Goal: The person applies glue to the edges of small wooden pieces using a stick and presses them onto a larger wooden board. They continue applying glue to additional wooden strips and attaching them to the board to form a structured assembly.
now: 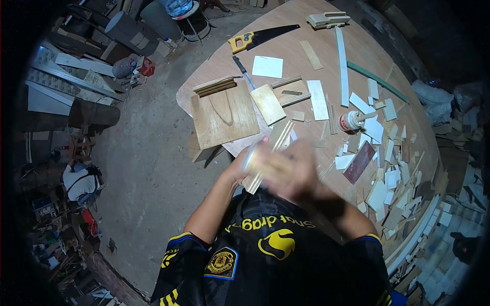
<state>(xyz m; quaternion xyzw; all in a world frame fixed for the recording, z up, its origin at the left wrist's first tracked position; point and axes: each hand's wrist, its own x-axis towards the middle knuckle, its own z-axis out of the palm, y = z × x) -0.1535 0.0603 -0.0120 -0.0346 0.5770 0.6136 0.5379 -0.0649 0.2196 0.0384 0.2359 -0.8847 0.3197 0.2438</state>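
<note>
Close in front of my body, my left hand [242, 164] is wrapped round a piece of layered plywood [282, 135] that slants up between my arms. My right hand [300, 171] is smeared by motion and overlaps the lower part of the plywood. A pale, tan blur [270, 164] lies between the two hands; I cannot tell what it is. Just beyond my left hand is a wooden panel [224, 115] with strips along its far edge. A small plywood board [268, 104] lies beside it, next to a dark-handled tool [242, 70].
A yellow-handled handsaw [255, 39] lies at the table's far side. An open tub [350, 121] with a stick in it stands to the right, near a dark red block [359, 162] and many wood offcuts [393, 178]. A person [81, 182] sits far left.
</note>
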